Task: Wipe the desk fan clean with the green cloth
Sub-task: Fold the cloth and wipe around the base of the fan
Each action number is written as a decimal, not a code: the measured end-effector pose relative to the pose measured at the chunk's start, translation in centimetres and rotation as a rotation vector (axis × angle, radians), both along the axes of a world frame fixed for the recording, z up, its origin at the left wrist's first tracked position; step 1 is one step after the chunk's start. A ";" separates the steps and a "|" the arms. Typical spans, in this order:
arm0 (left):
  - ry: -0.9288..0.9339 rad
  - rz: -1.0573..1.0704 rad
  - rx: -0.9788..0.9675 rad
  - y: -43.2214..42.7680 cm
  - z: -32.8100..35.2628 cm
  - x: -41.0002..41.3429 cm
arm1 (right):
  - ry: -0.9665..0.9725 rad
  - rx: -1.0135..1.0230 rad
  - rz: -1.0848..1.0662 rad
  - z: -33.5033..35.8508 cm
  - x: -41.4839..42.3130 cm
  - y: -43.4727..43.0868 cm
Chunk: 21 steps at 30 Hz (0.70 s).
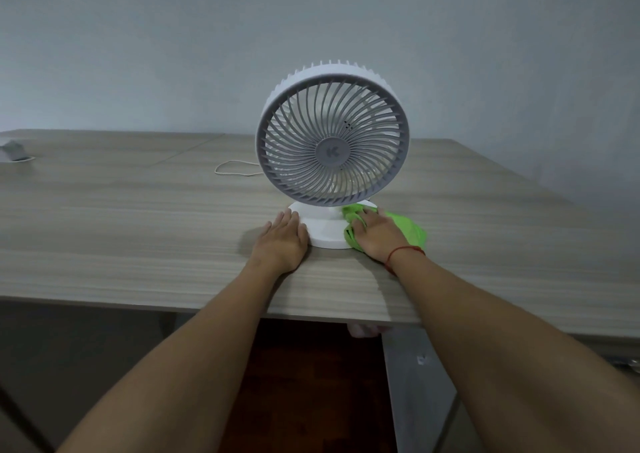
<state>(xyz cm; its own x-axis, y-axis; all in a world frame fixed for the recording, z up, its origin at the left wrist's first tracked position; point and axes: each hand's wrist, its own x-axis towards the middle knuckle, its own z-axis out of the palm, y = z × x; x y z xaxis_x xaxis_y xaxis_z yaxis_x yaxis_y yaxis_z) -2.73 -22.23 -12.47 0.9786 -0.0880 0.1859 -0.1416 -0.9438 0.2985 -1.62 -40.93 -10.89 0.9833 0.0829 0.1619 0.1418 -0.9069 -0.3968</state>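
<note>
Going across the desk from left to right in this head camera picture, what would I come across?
Small grey object → white cord loop → left hand → desk fan → right hand resting on the green cloth.

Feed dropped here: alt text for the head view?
The right hand presses the green cloth against the desk fan, at the right of its base; the left hand rests flat on the base's left edge. The fan stands upright on a wooden desk.
</note>
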 end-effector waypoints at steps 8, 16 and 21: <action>0.008 -0.012 -0.017 0.0 0.2 -0.1 | -0.138 -0.059 0.134 0.0 -2.0 2.6; -0.190 0.081 -0.130 -0.3 0.5 -1.4 | -0.051 0.231 0.194 0.0 -5.2 2.4; -0.197 0.246 -0.315 -2.3 1.6 -3.8 | -0.188 0.300 -0.313 1.3 -5.6 -1.5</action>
<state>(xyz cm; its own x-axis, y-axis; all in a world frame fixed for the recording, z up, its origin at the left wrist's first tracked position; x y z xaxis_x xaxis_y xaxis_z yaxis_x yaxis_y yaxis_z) -6.53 -24.56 -10.89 0.9066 0.2340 0.3512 -0.0068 -0.8239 0.5666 -7.19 -42.47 -9.63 0.9050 -0.2903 0.3110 -0.0258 -0.7670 -0.6412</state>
